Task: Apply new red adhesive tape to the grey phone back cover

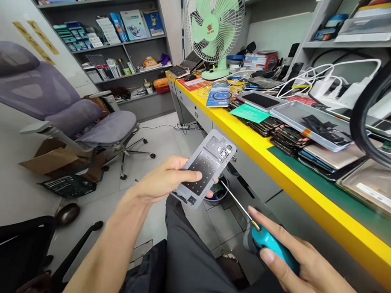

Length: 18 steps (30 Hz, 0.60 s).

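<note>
My left hand (175, 175) grips a grey phone back cover (199, 178), thumb on its dark dotted inner face and fingers beneath. A camera cutout shows near the cover's upper right corner. In my right hand (292, 254) is a teal-handled electric screwdriver (272, 242), closed around by the fingers, with the index finger stretched along it. Its long thin metal shaft points up and left, the tip close to the lower right edge of the cover. Whether the tip touches the cover I cannot tell. Both are held above my lap, beside the bench.
The yellow-edged bench (300, 194) runs along the right, with stacked phone parts (262, 125), a plastic tray (316, 121) and a green fan (210, 26). A bin (218, 197) stands on the floor below the cover. An office chair (105, 124) is at left.
</note>
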Each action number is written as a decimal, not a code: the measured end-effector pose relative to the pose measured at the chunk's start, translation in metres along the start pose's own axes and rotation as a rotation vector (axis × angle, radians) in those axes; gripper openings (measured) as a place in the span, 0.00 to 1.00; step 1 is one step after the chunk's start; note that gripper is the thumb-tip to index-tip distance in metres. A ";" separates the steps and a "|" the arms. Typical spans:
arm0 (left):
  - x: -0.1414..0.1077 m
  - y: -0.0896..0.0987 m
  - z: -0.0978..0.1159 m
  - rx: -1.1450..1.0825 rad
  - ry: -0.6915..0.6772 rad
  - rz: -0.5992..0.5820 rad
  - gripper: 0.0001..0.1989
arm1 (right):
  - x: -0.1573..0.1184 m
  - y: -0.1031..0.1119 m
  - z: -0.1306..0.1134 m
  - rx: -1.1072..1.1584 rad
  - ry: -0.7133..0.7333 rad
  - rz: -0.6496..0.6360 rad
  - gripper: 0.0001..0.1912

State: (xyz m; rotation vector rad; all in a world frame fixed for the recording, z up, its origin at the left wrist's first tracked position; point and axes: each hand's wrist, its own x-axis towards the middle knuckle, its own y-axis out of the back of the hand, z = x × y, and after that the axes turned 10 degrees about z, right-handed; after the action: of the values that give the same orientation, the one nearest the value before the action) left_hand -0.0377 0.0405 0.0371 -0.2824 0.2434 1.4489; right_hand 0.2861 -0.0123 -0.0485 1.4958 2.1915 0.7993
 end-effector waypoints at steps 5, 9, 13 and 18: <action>0.000 -0.004 -0.001 -0.014 0.011 -0.055 0.12 | 0.011 -0.003 -0.008 -0.084 0.042 -0.017 0.29; 0.003 -0.003 -0.002 -0.060 0.009 -0.072 0.11 | 0.013 0.000 -0.007 -0.130 0.052 -0.052 0.28; 0.007 -0.004 -0.004 -0.077 0.039 -0.086 0.11 | 0.004 -0.002 0.004 -0.162 -0.002 -0.122 0.31; 0.011 -0.005 -0.006 -0.081 0.065 -0.096 0.11 | 0.002 -0.006 0.008 -0.157 -0.023 -0.205 0.30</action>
State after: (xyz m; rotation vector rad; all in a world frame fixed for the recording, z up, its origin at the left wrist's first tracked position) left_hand -0.0314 0.0481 0.0278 -0.4019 0.2211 1.3581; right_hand 0.2858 -0.0100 -0.0588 1.1785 2.1666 0.8579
